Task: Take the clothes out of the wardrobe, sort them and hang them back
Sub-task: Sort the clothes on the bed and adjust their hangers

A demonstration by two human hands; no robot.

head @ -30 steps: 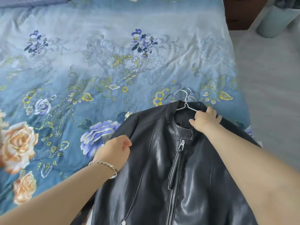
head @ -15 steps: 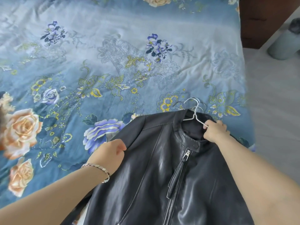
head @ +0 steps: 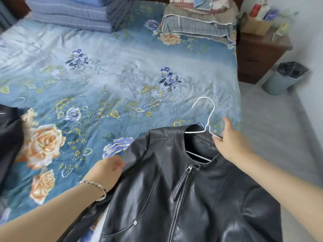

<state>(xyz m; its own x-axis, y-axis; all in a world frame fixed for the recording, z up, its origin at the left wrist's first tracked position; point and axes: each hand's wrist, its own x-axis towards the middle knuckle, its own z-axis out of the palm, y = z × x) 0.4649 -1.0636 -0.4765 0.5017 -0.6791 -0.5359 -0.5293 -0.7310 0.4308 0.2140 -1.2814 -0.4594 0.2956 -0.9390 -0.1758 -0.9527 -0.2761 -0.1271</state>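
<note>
Bed [head: 104, 67]: folded blankets [head: 78, 13], pillow [head: 195, 23] at far end; nightstand [head: 258, 55], bin [head: 283, 79] to its right; dark garment [head: 8, 137] left. Jacket [head: 183, 189] at near edge, lengthwise, collar away from us. Our left hand [head: 108, 170] grips its shoulder, right hand [head: 230, 140] pinches the hanger [head: 208, 116].

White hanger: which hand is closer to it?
Right. The right hand pinches the white hanger; the left hand grips the jacket by its shoulder, away from the hanger.

L hand [head: 107, 172] fisted, R hand [head: 231, 140] in pinch
</note>
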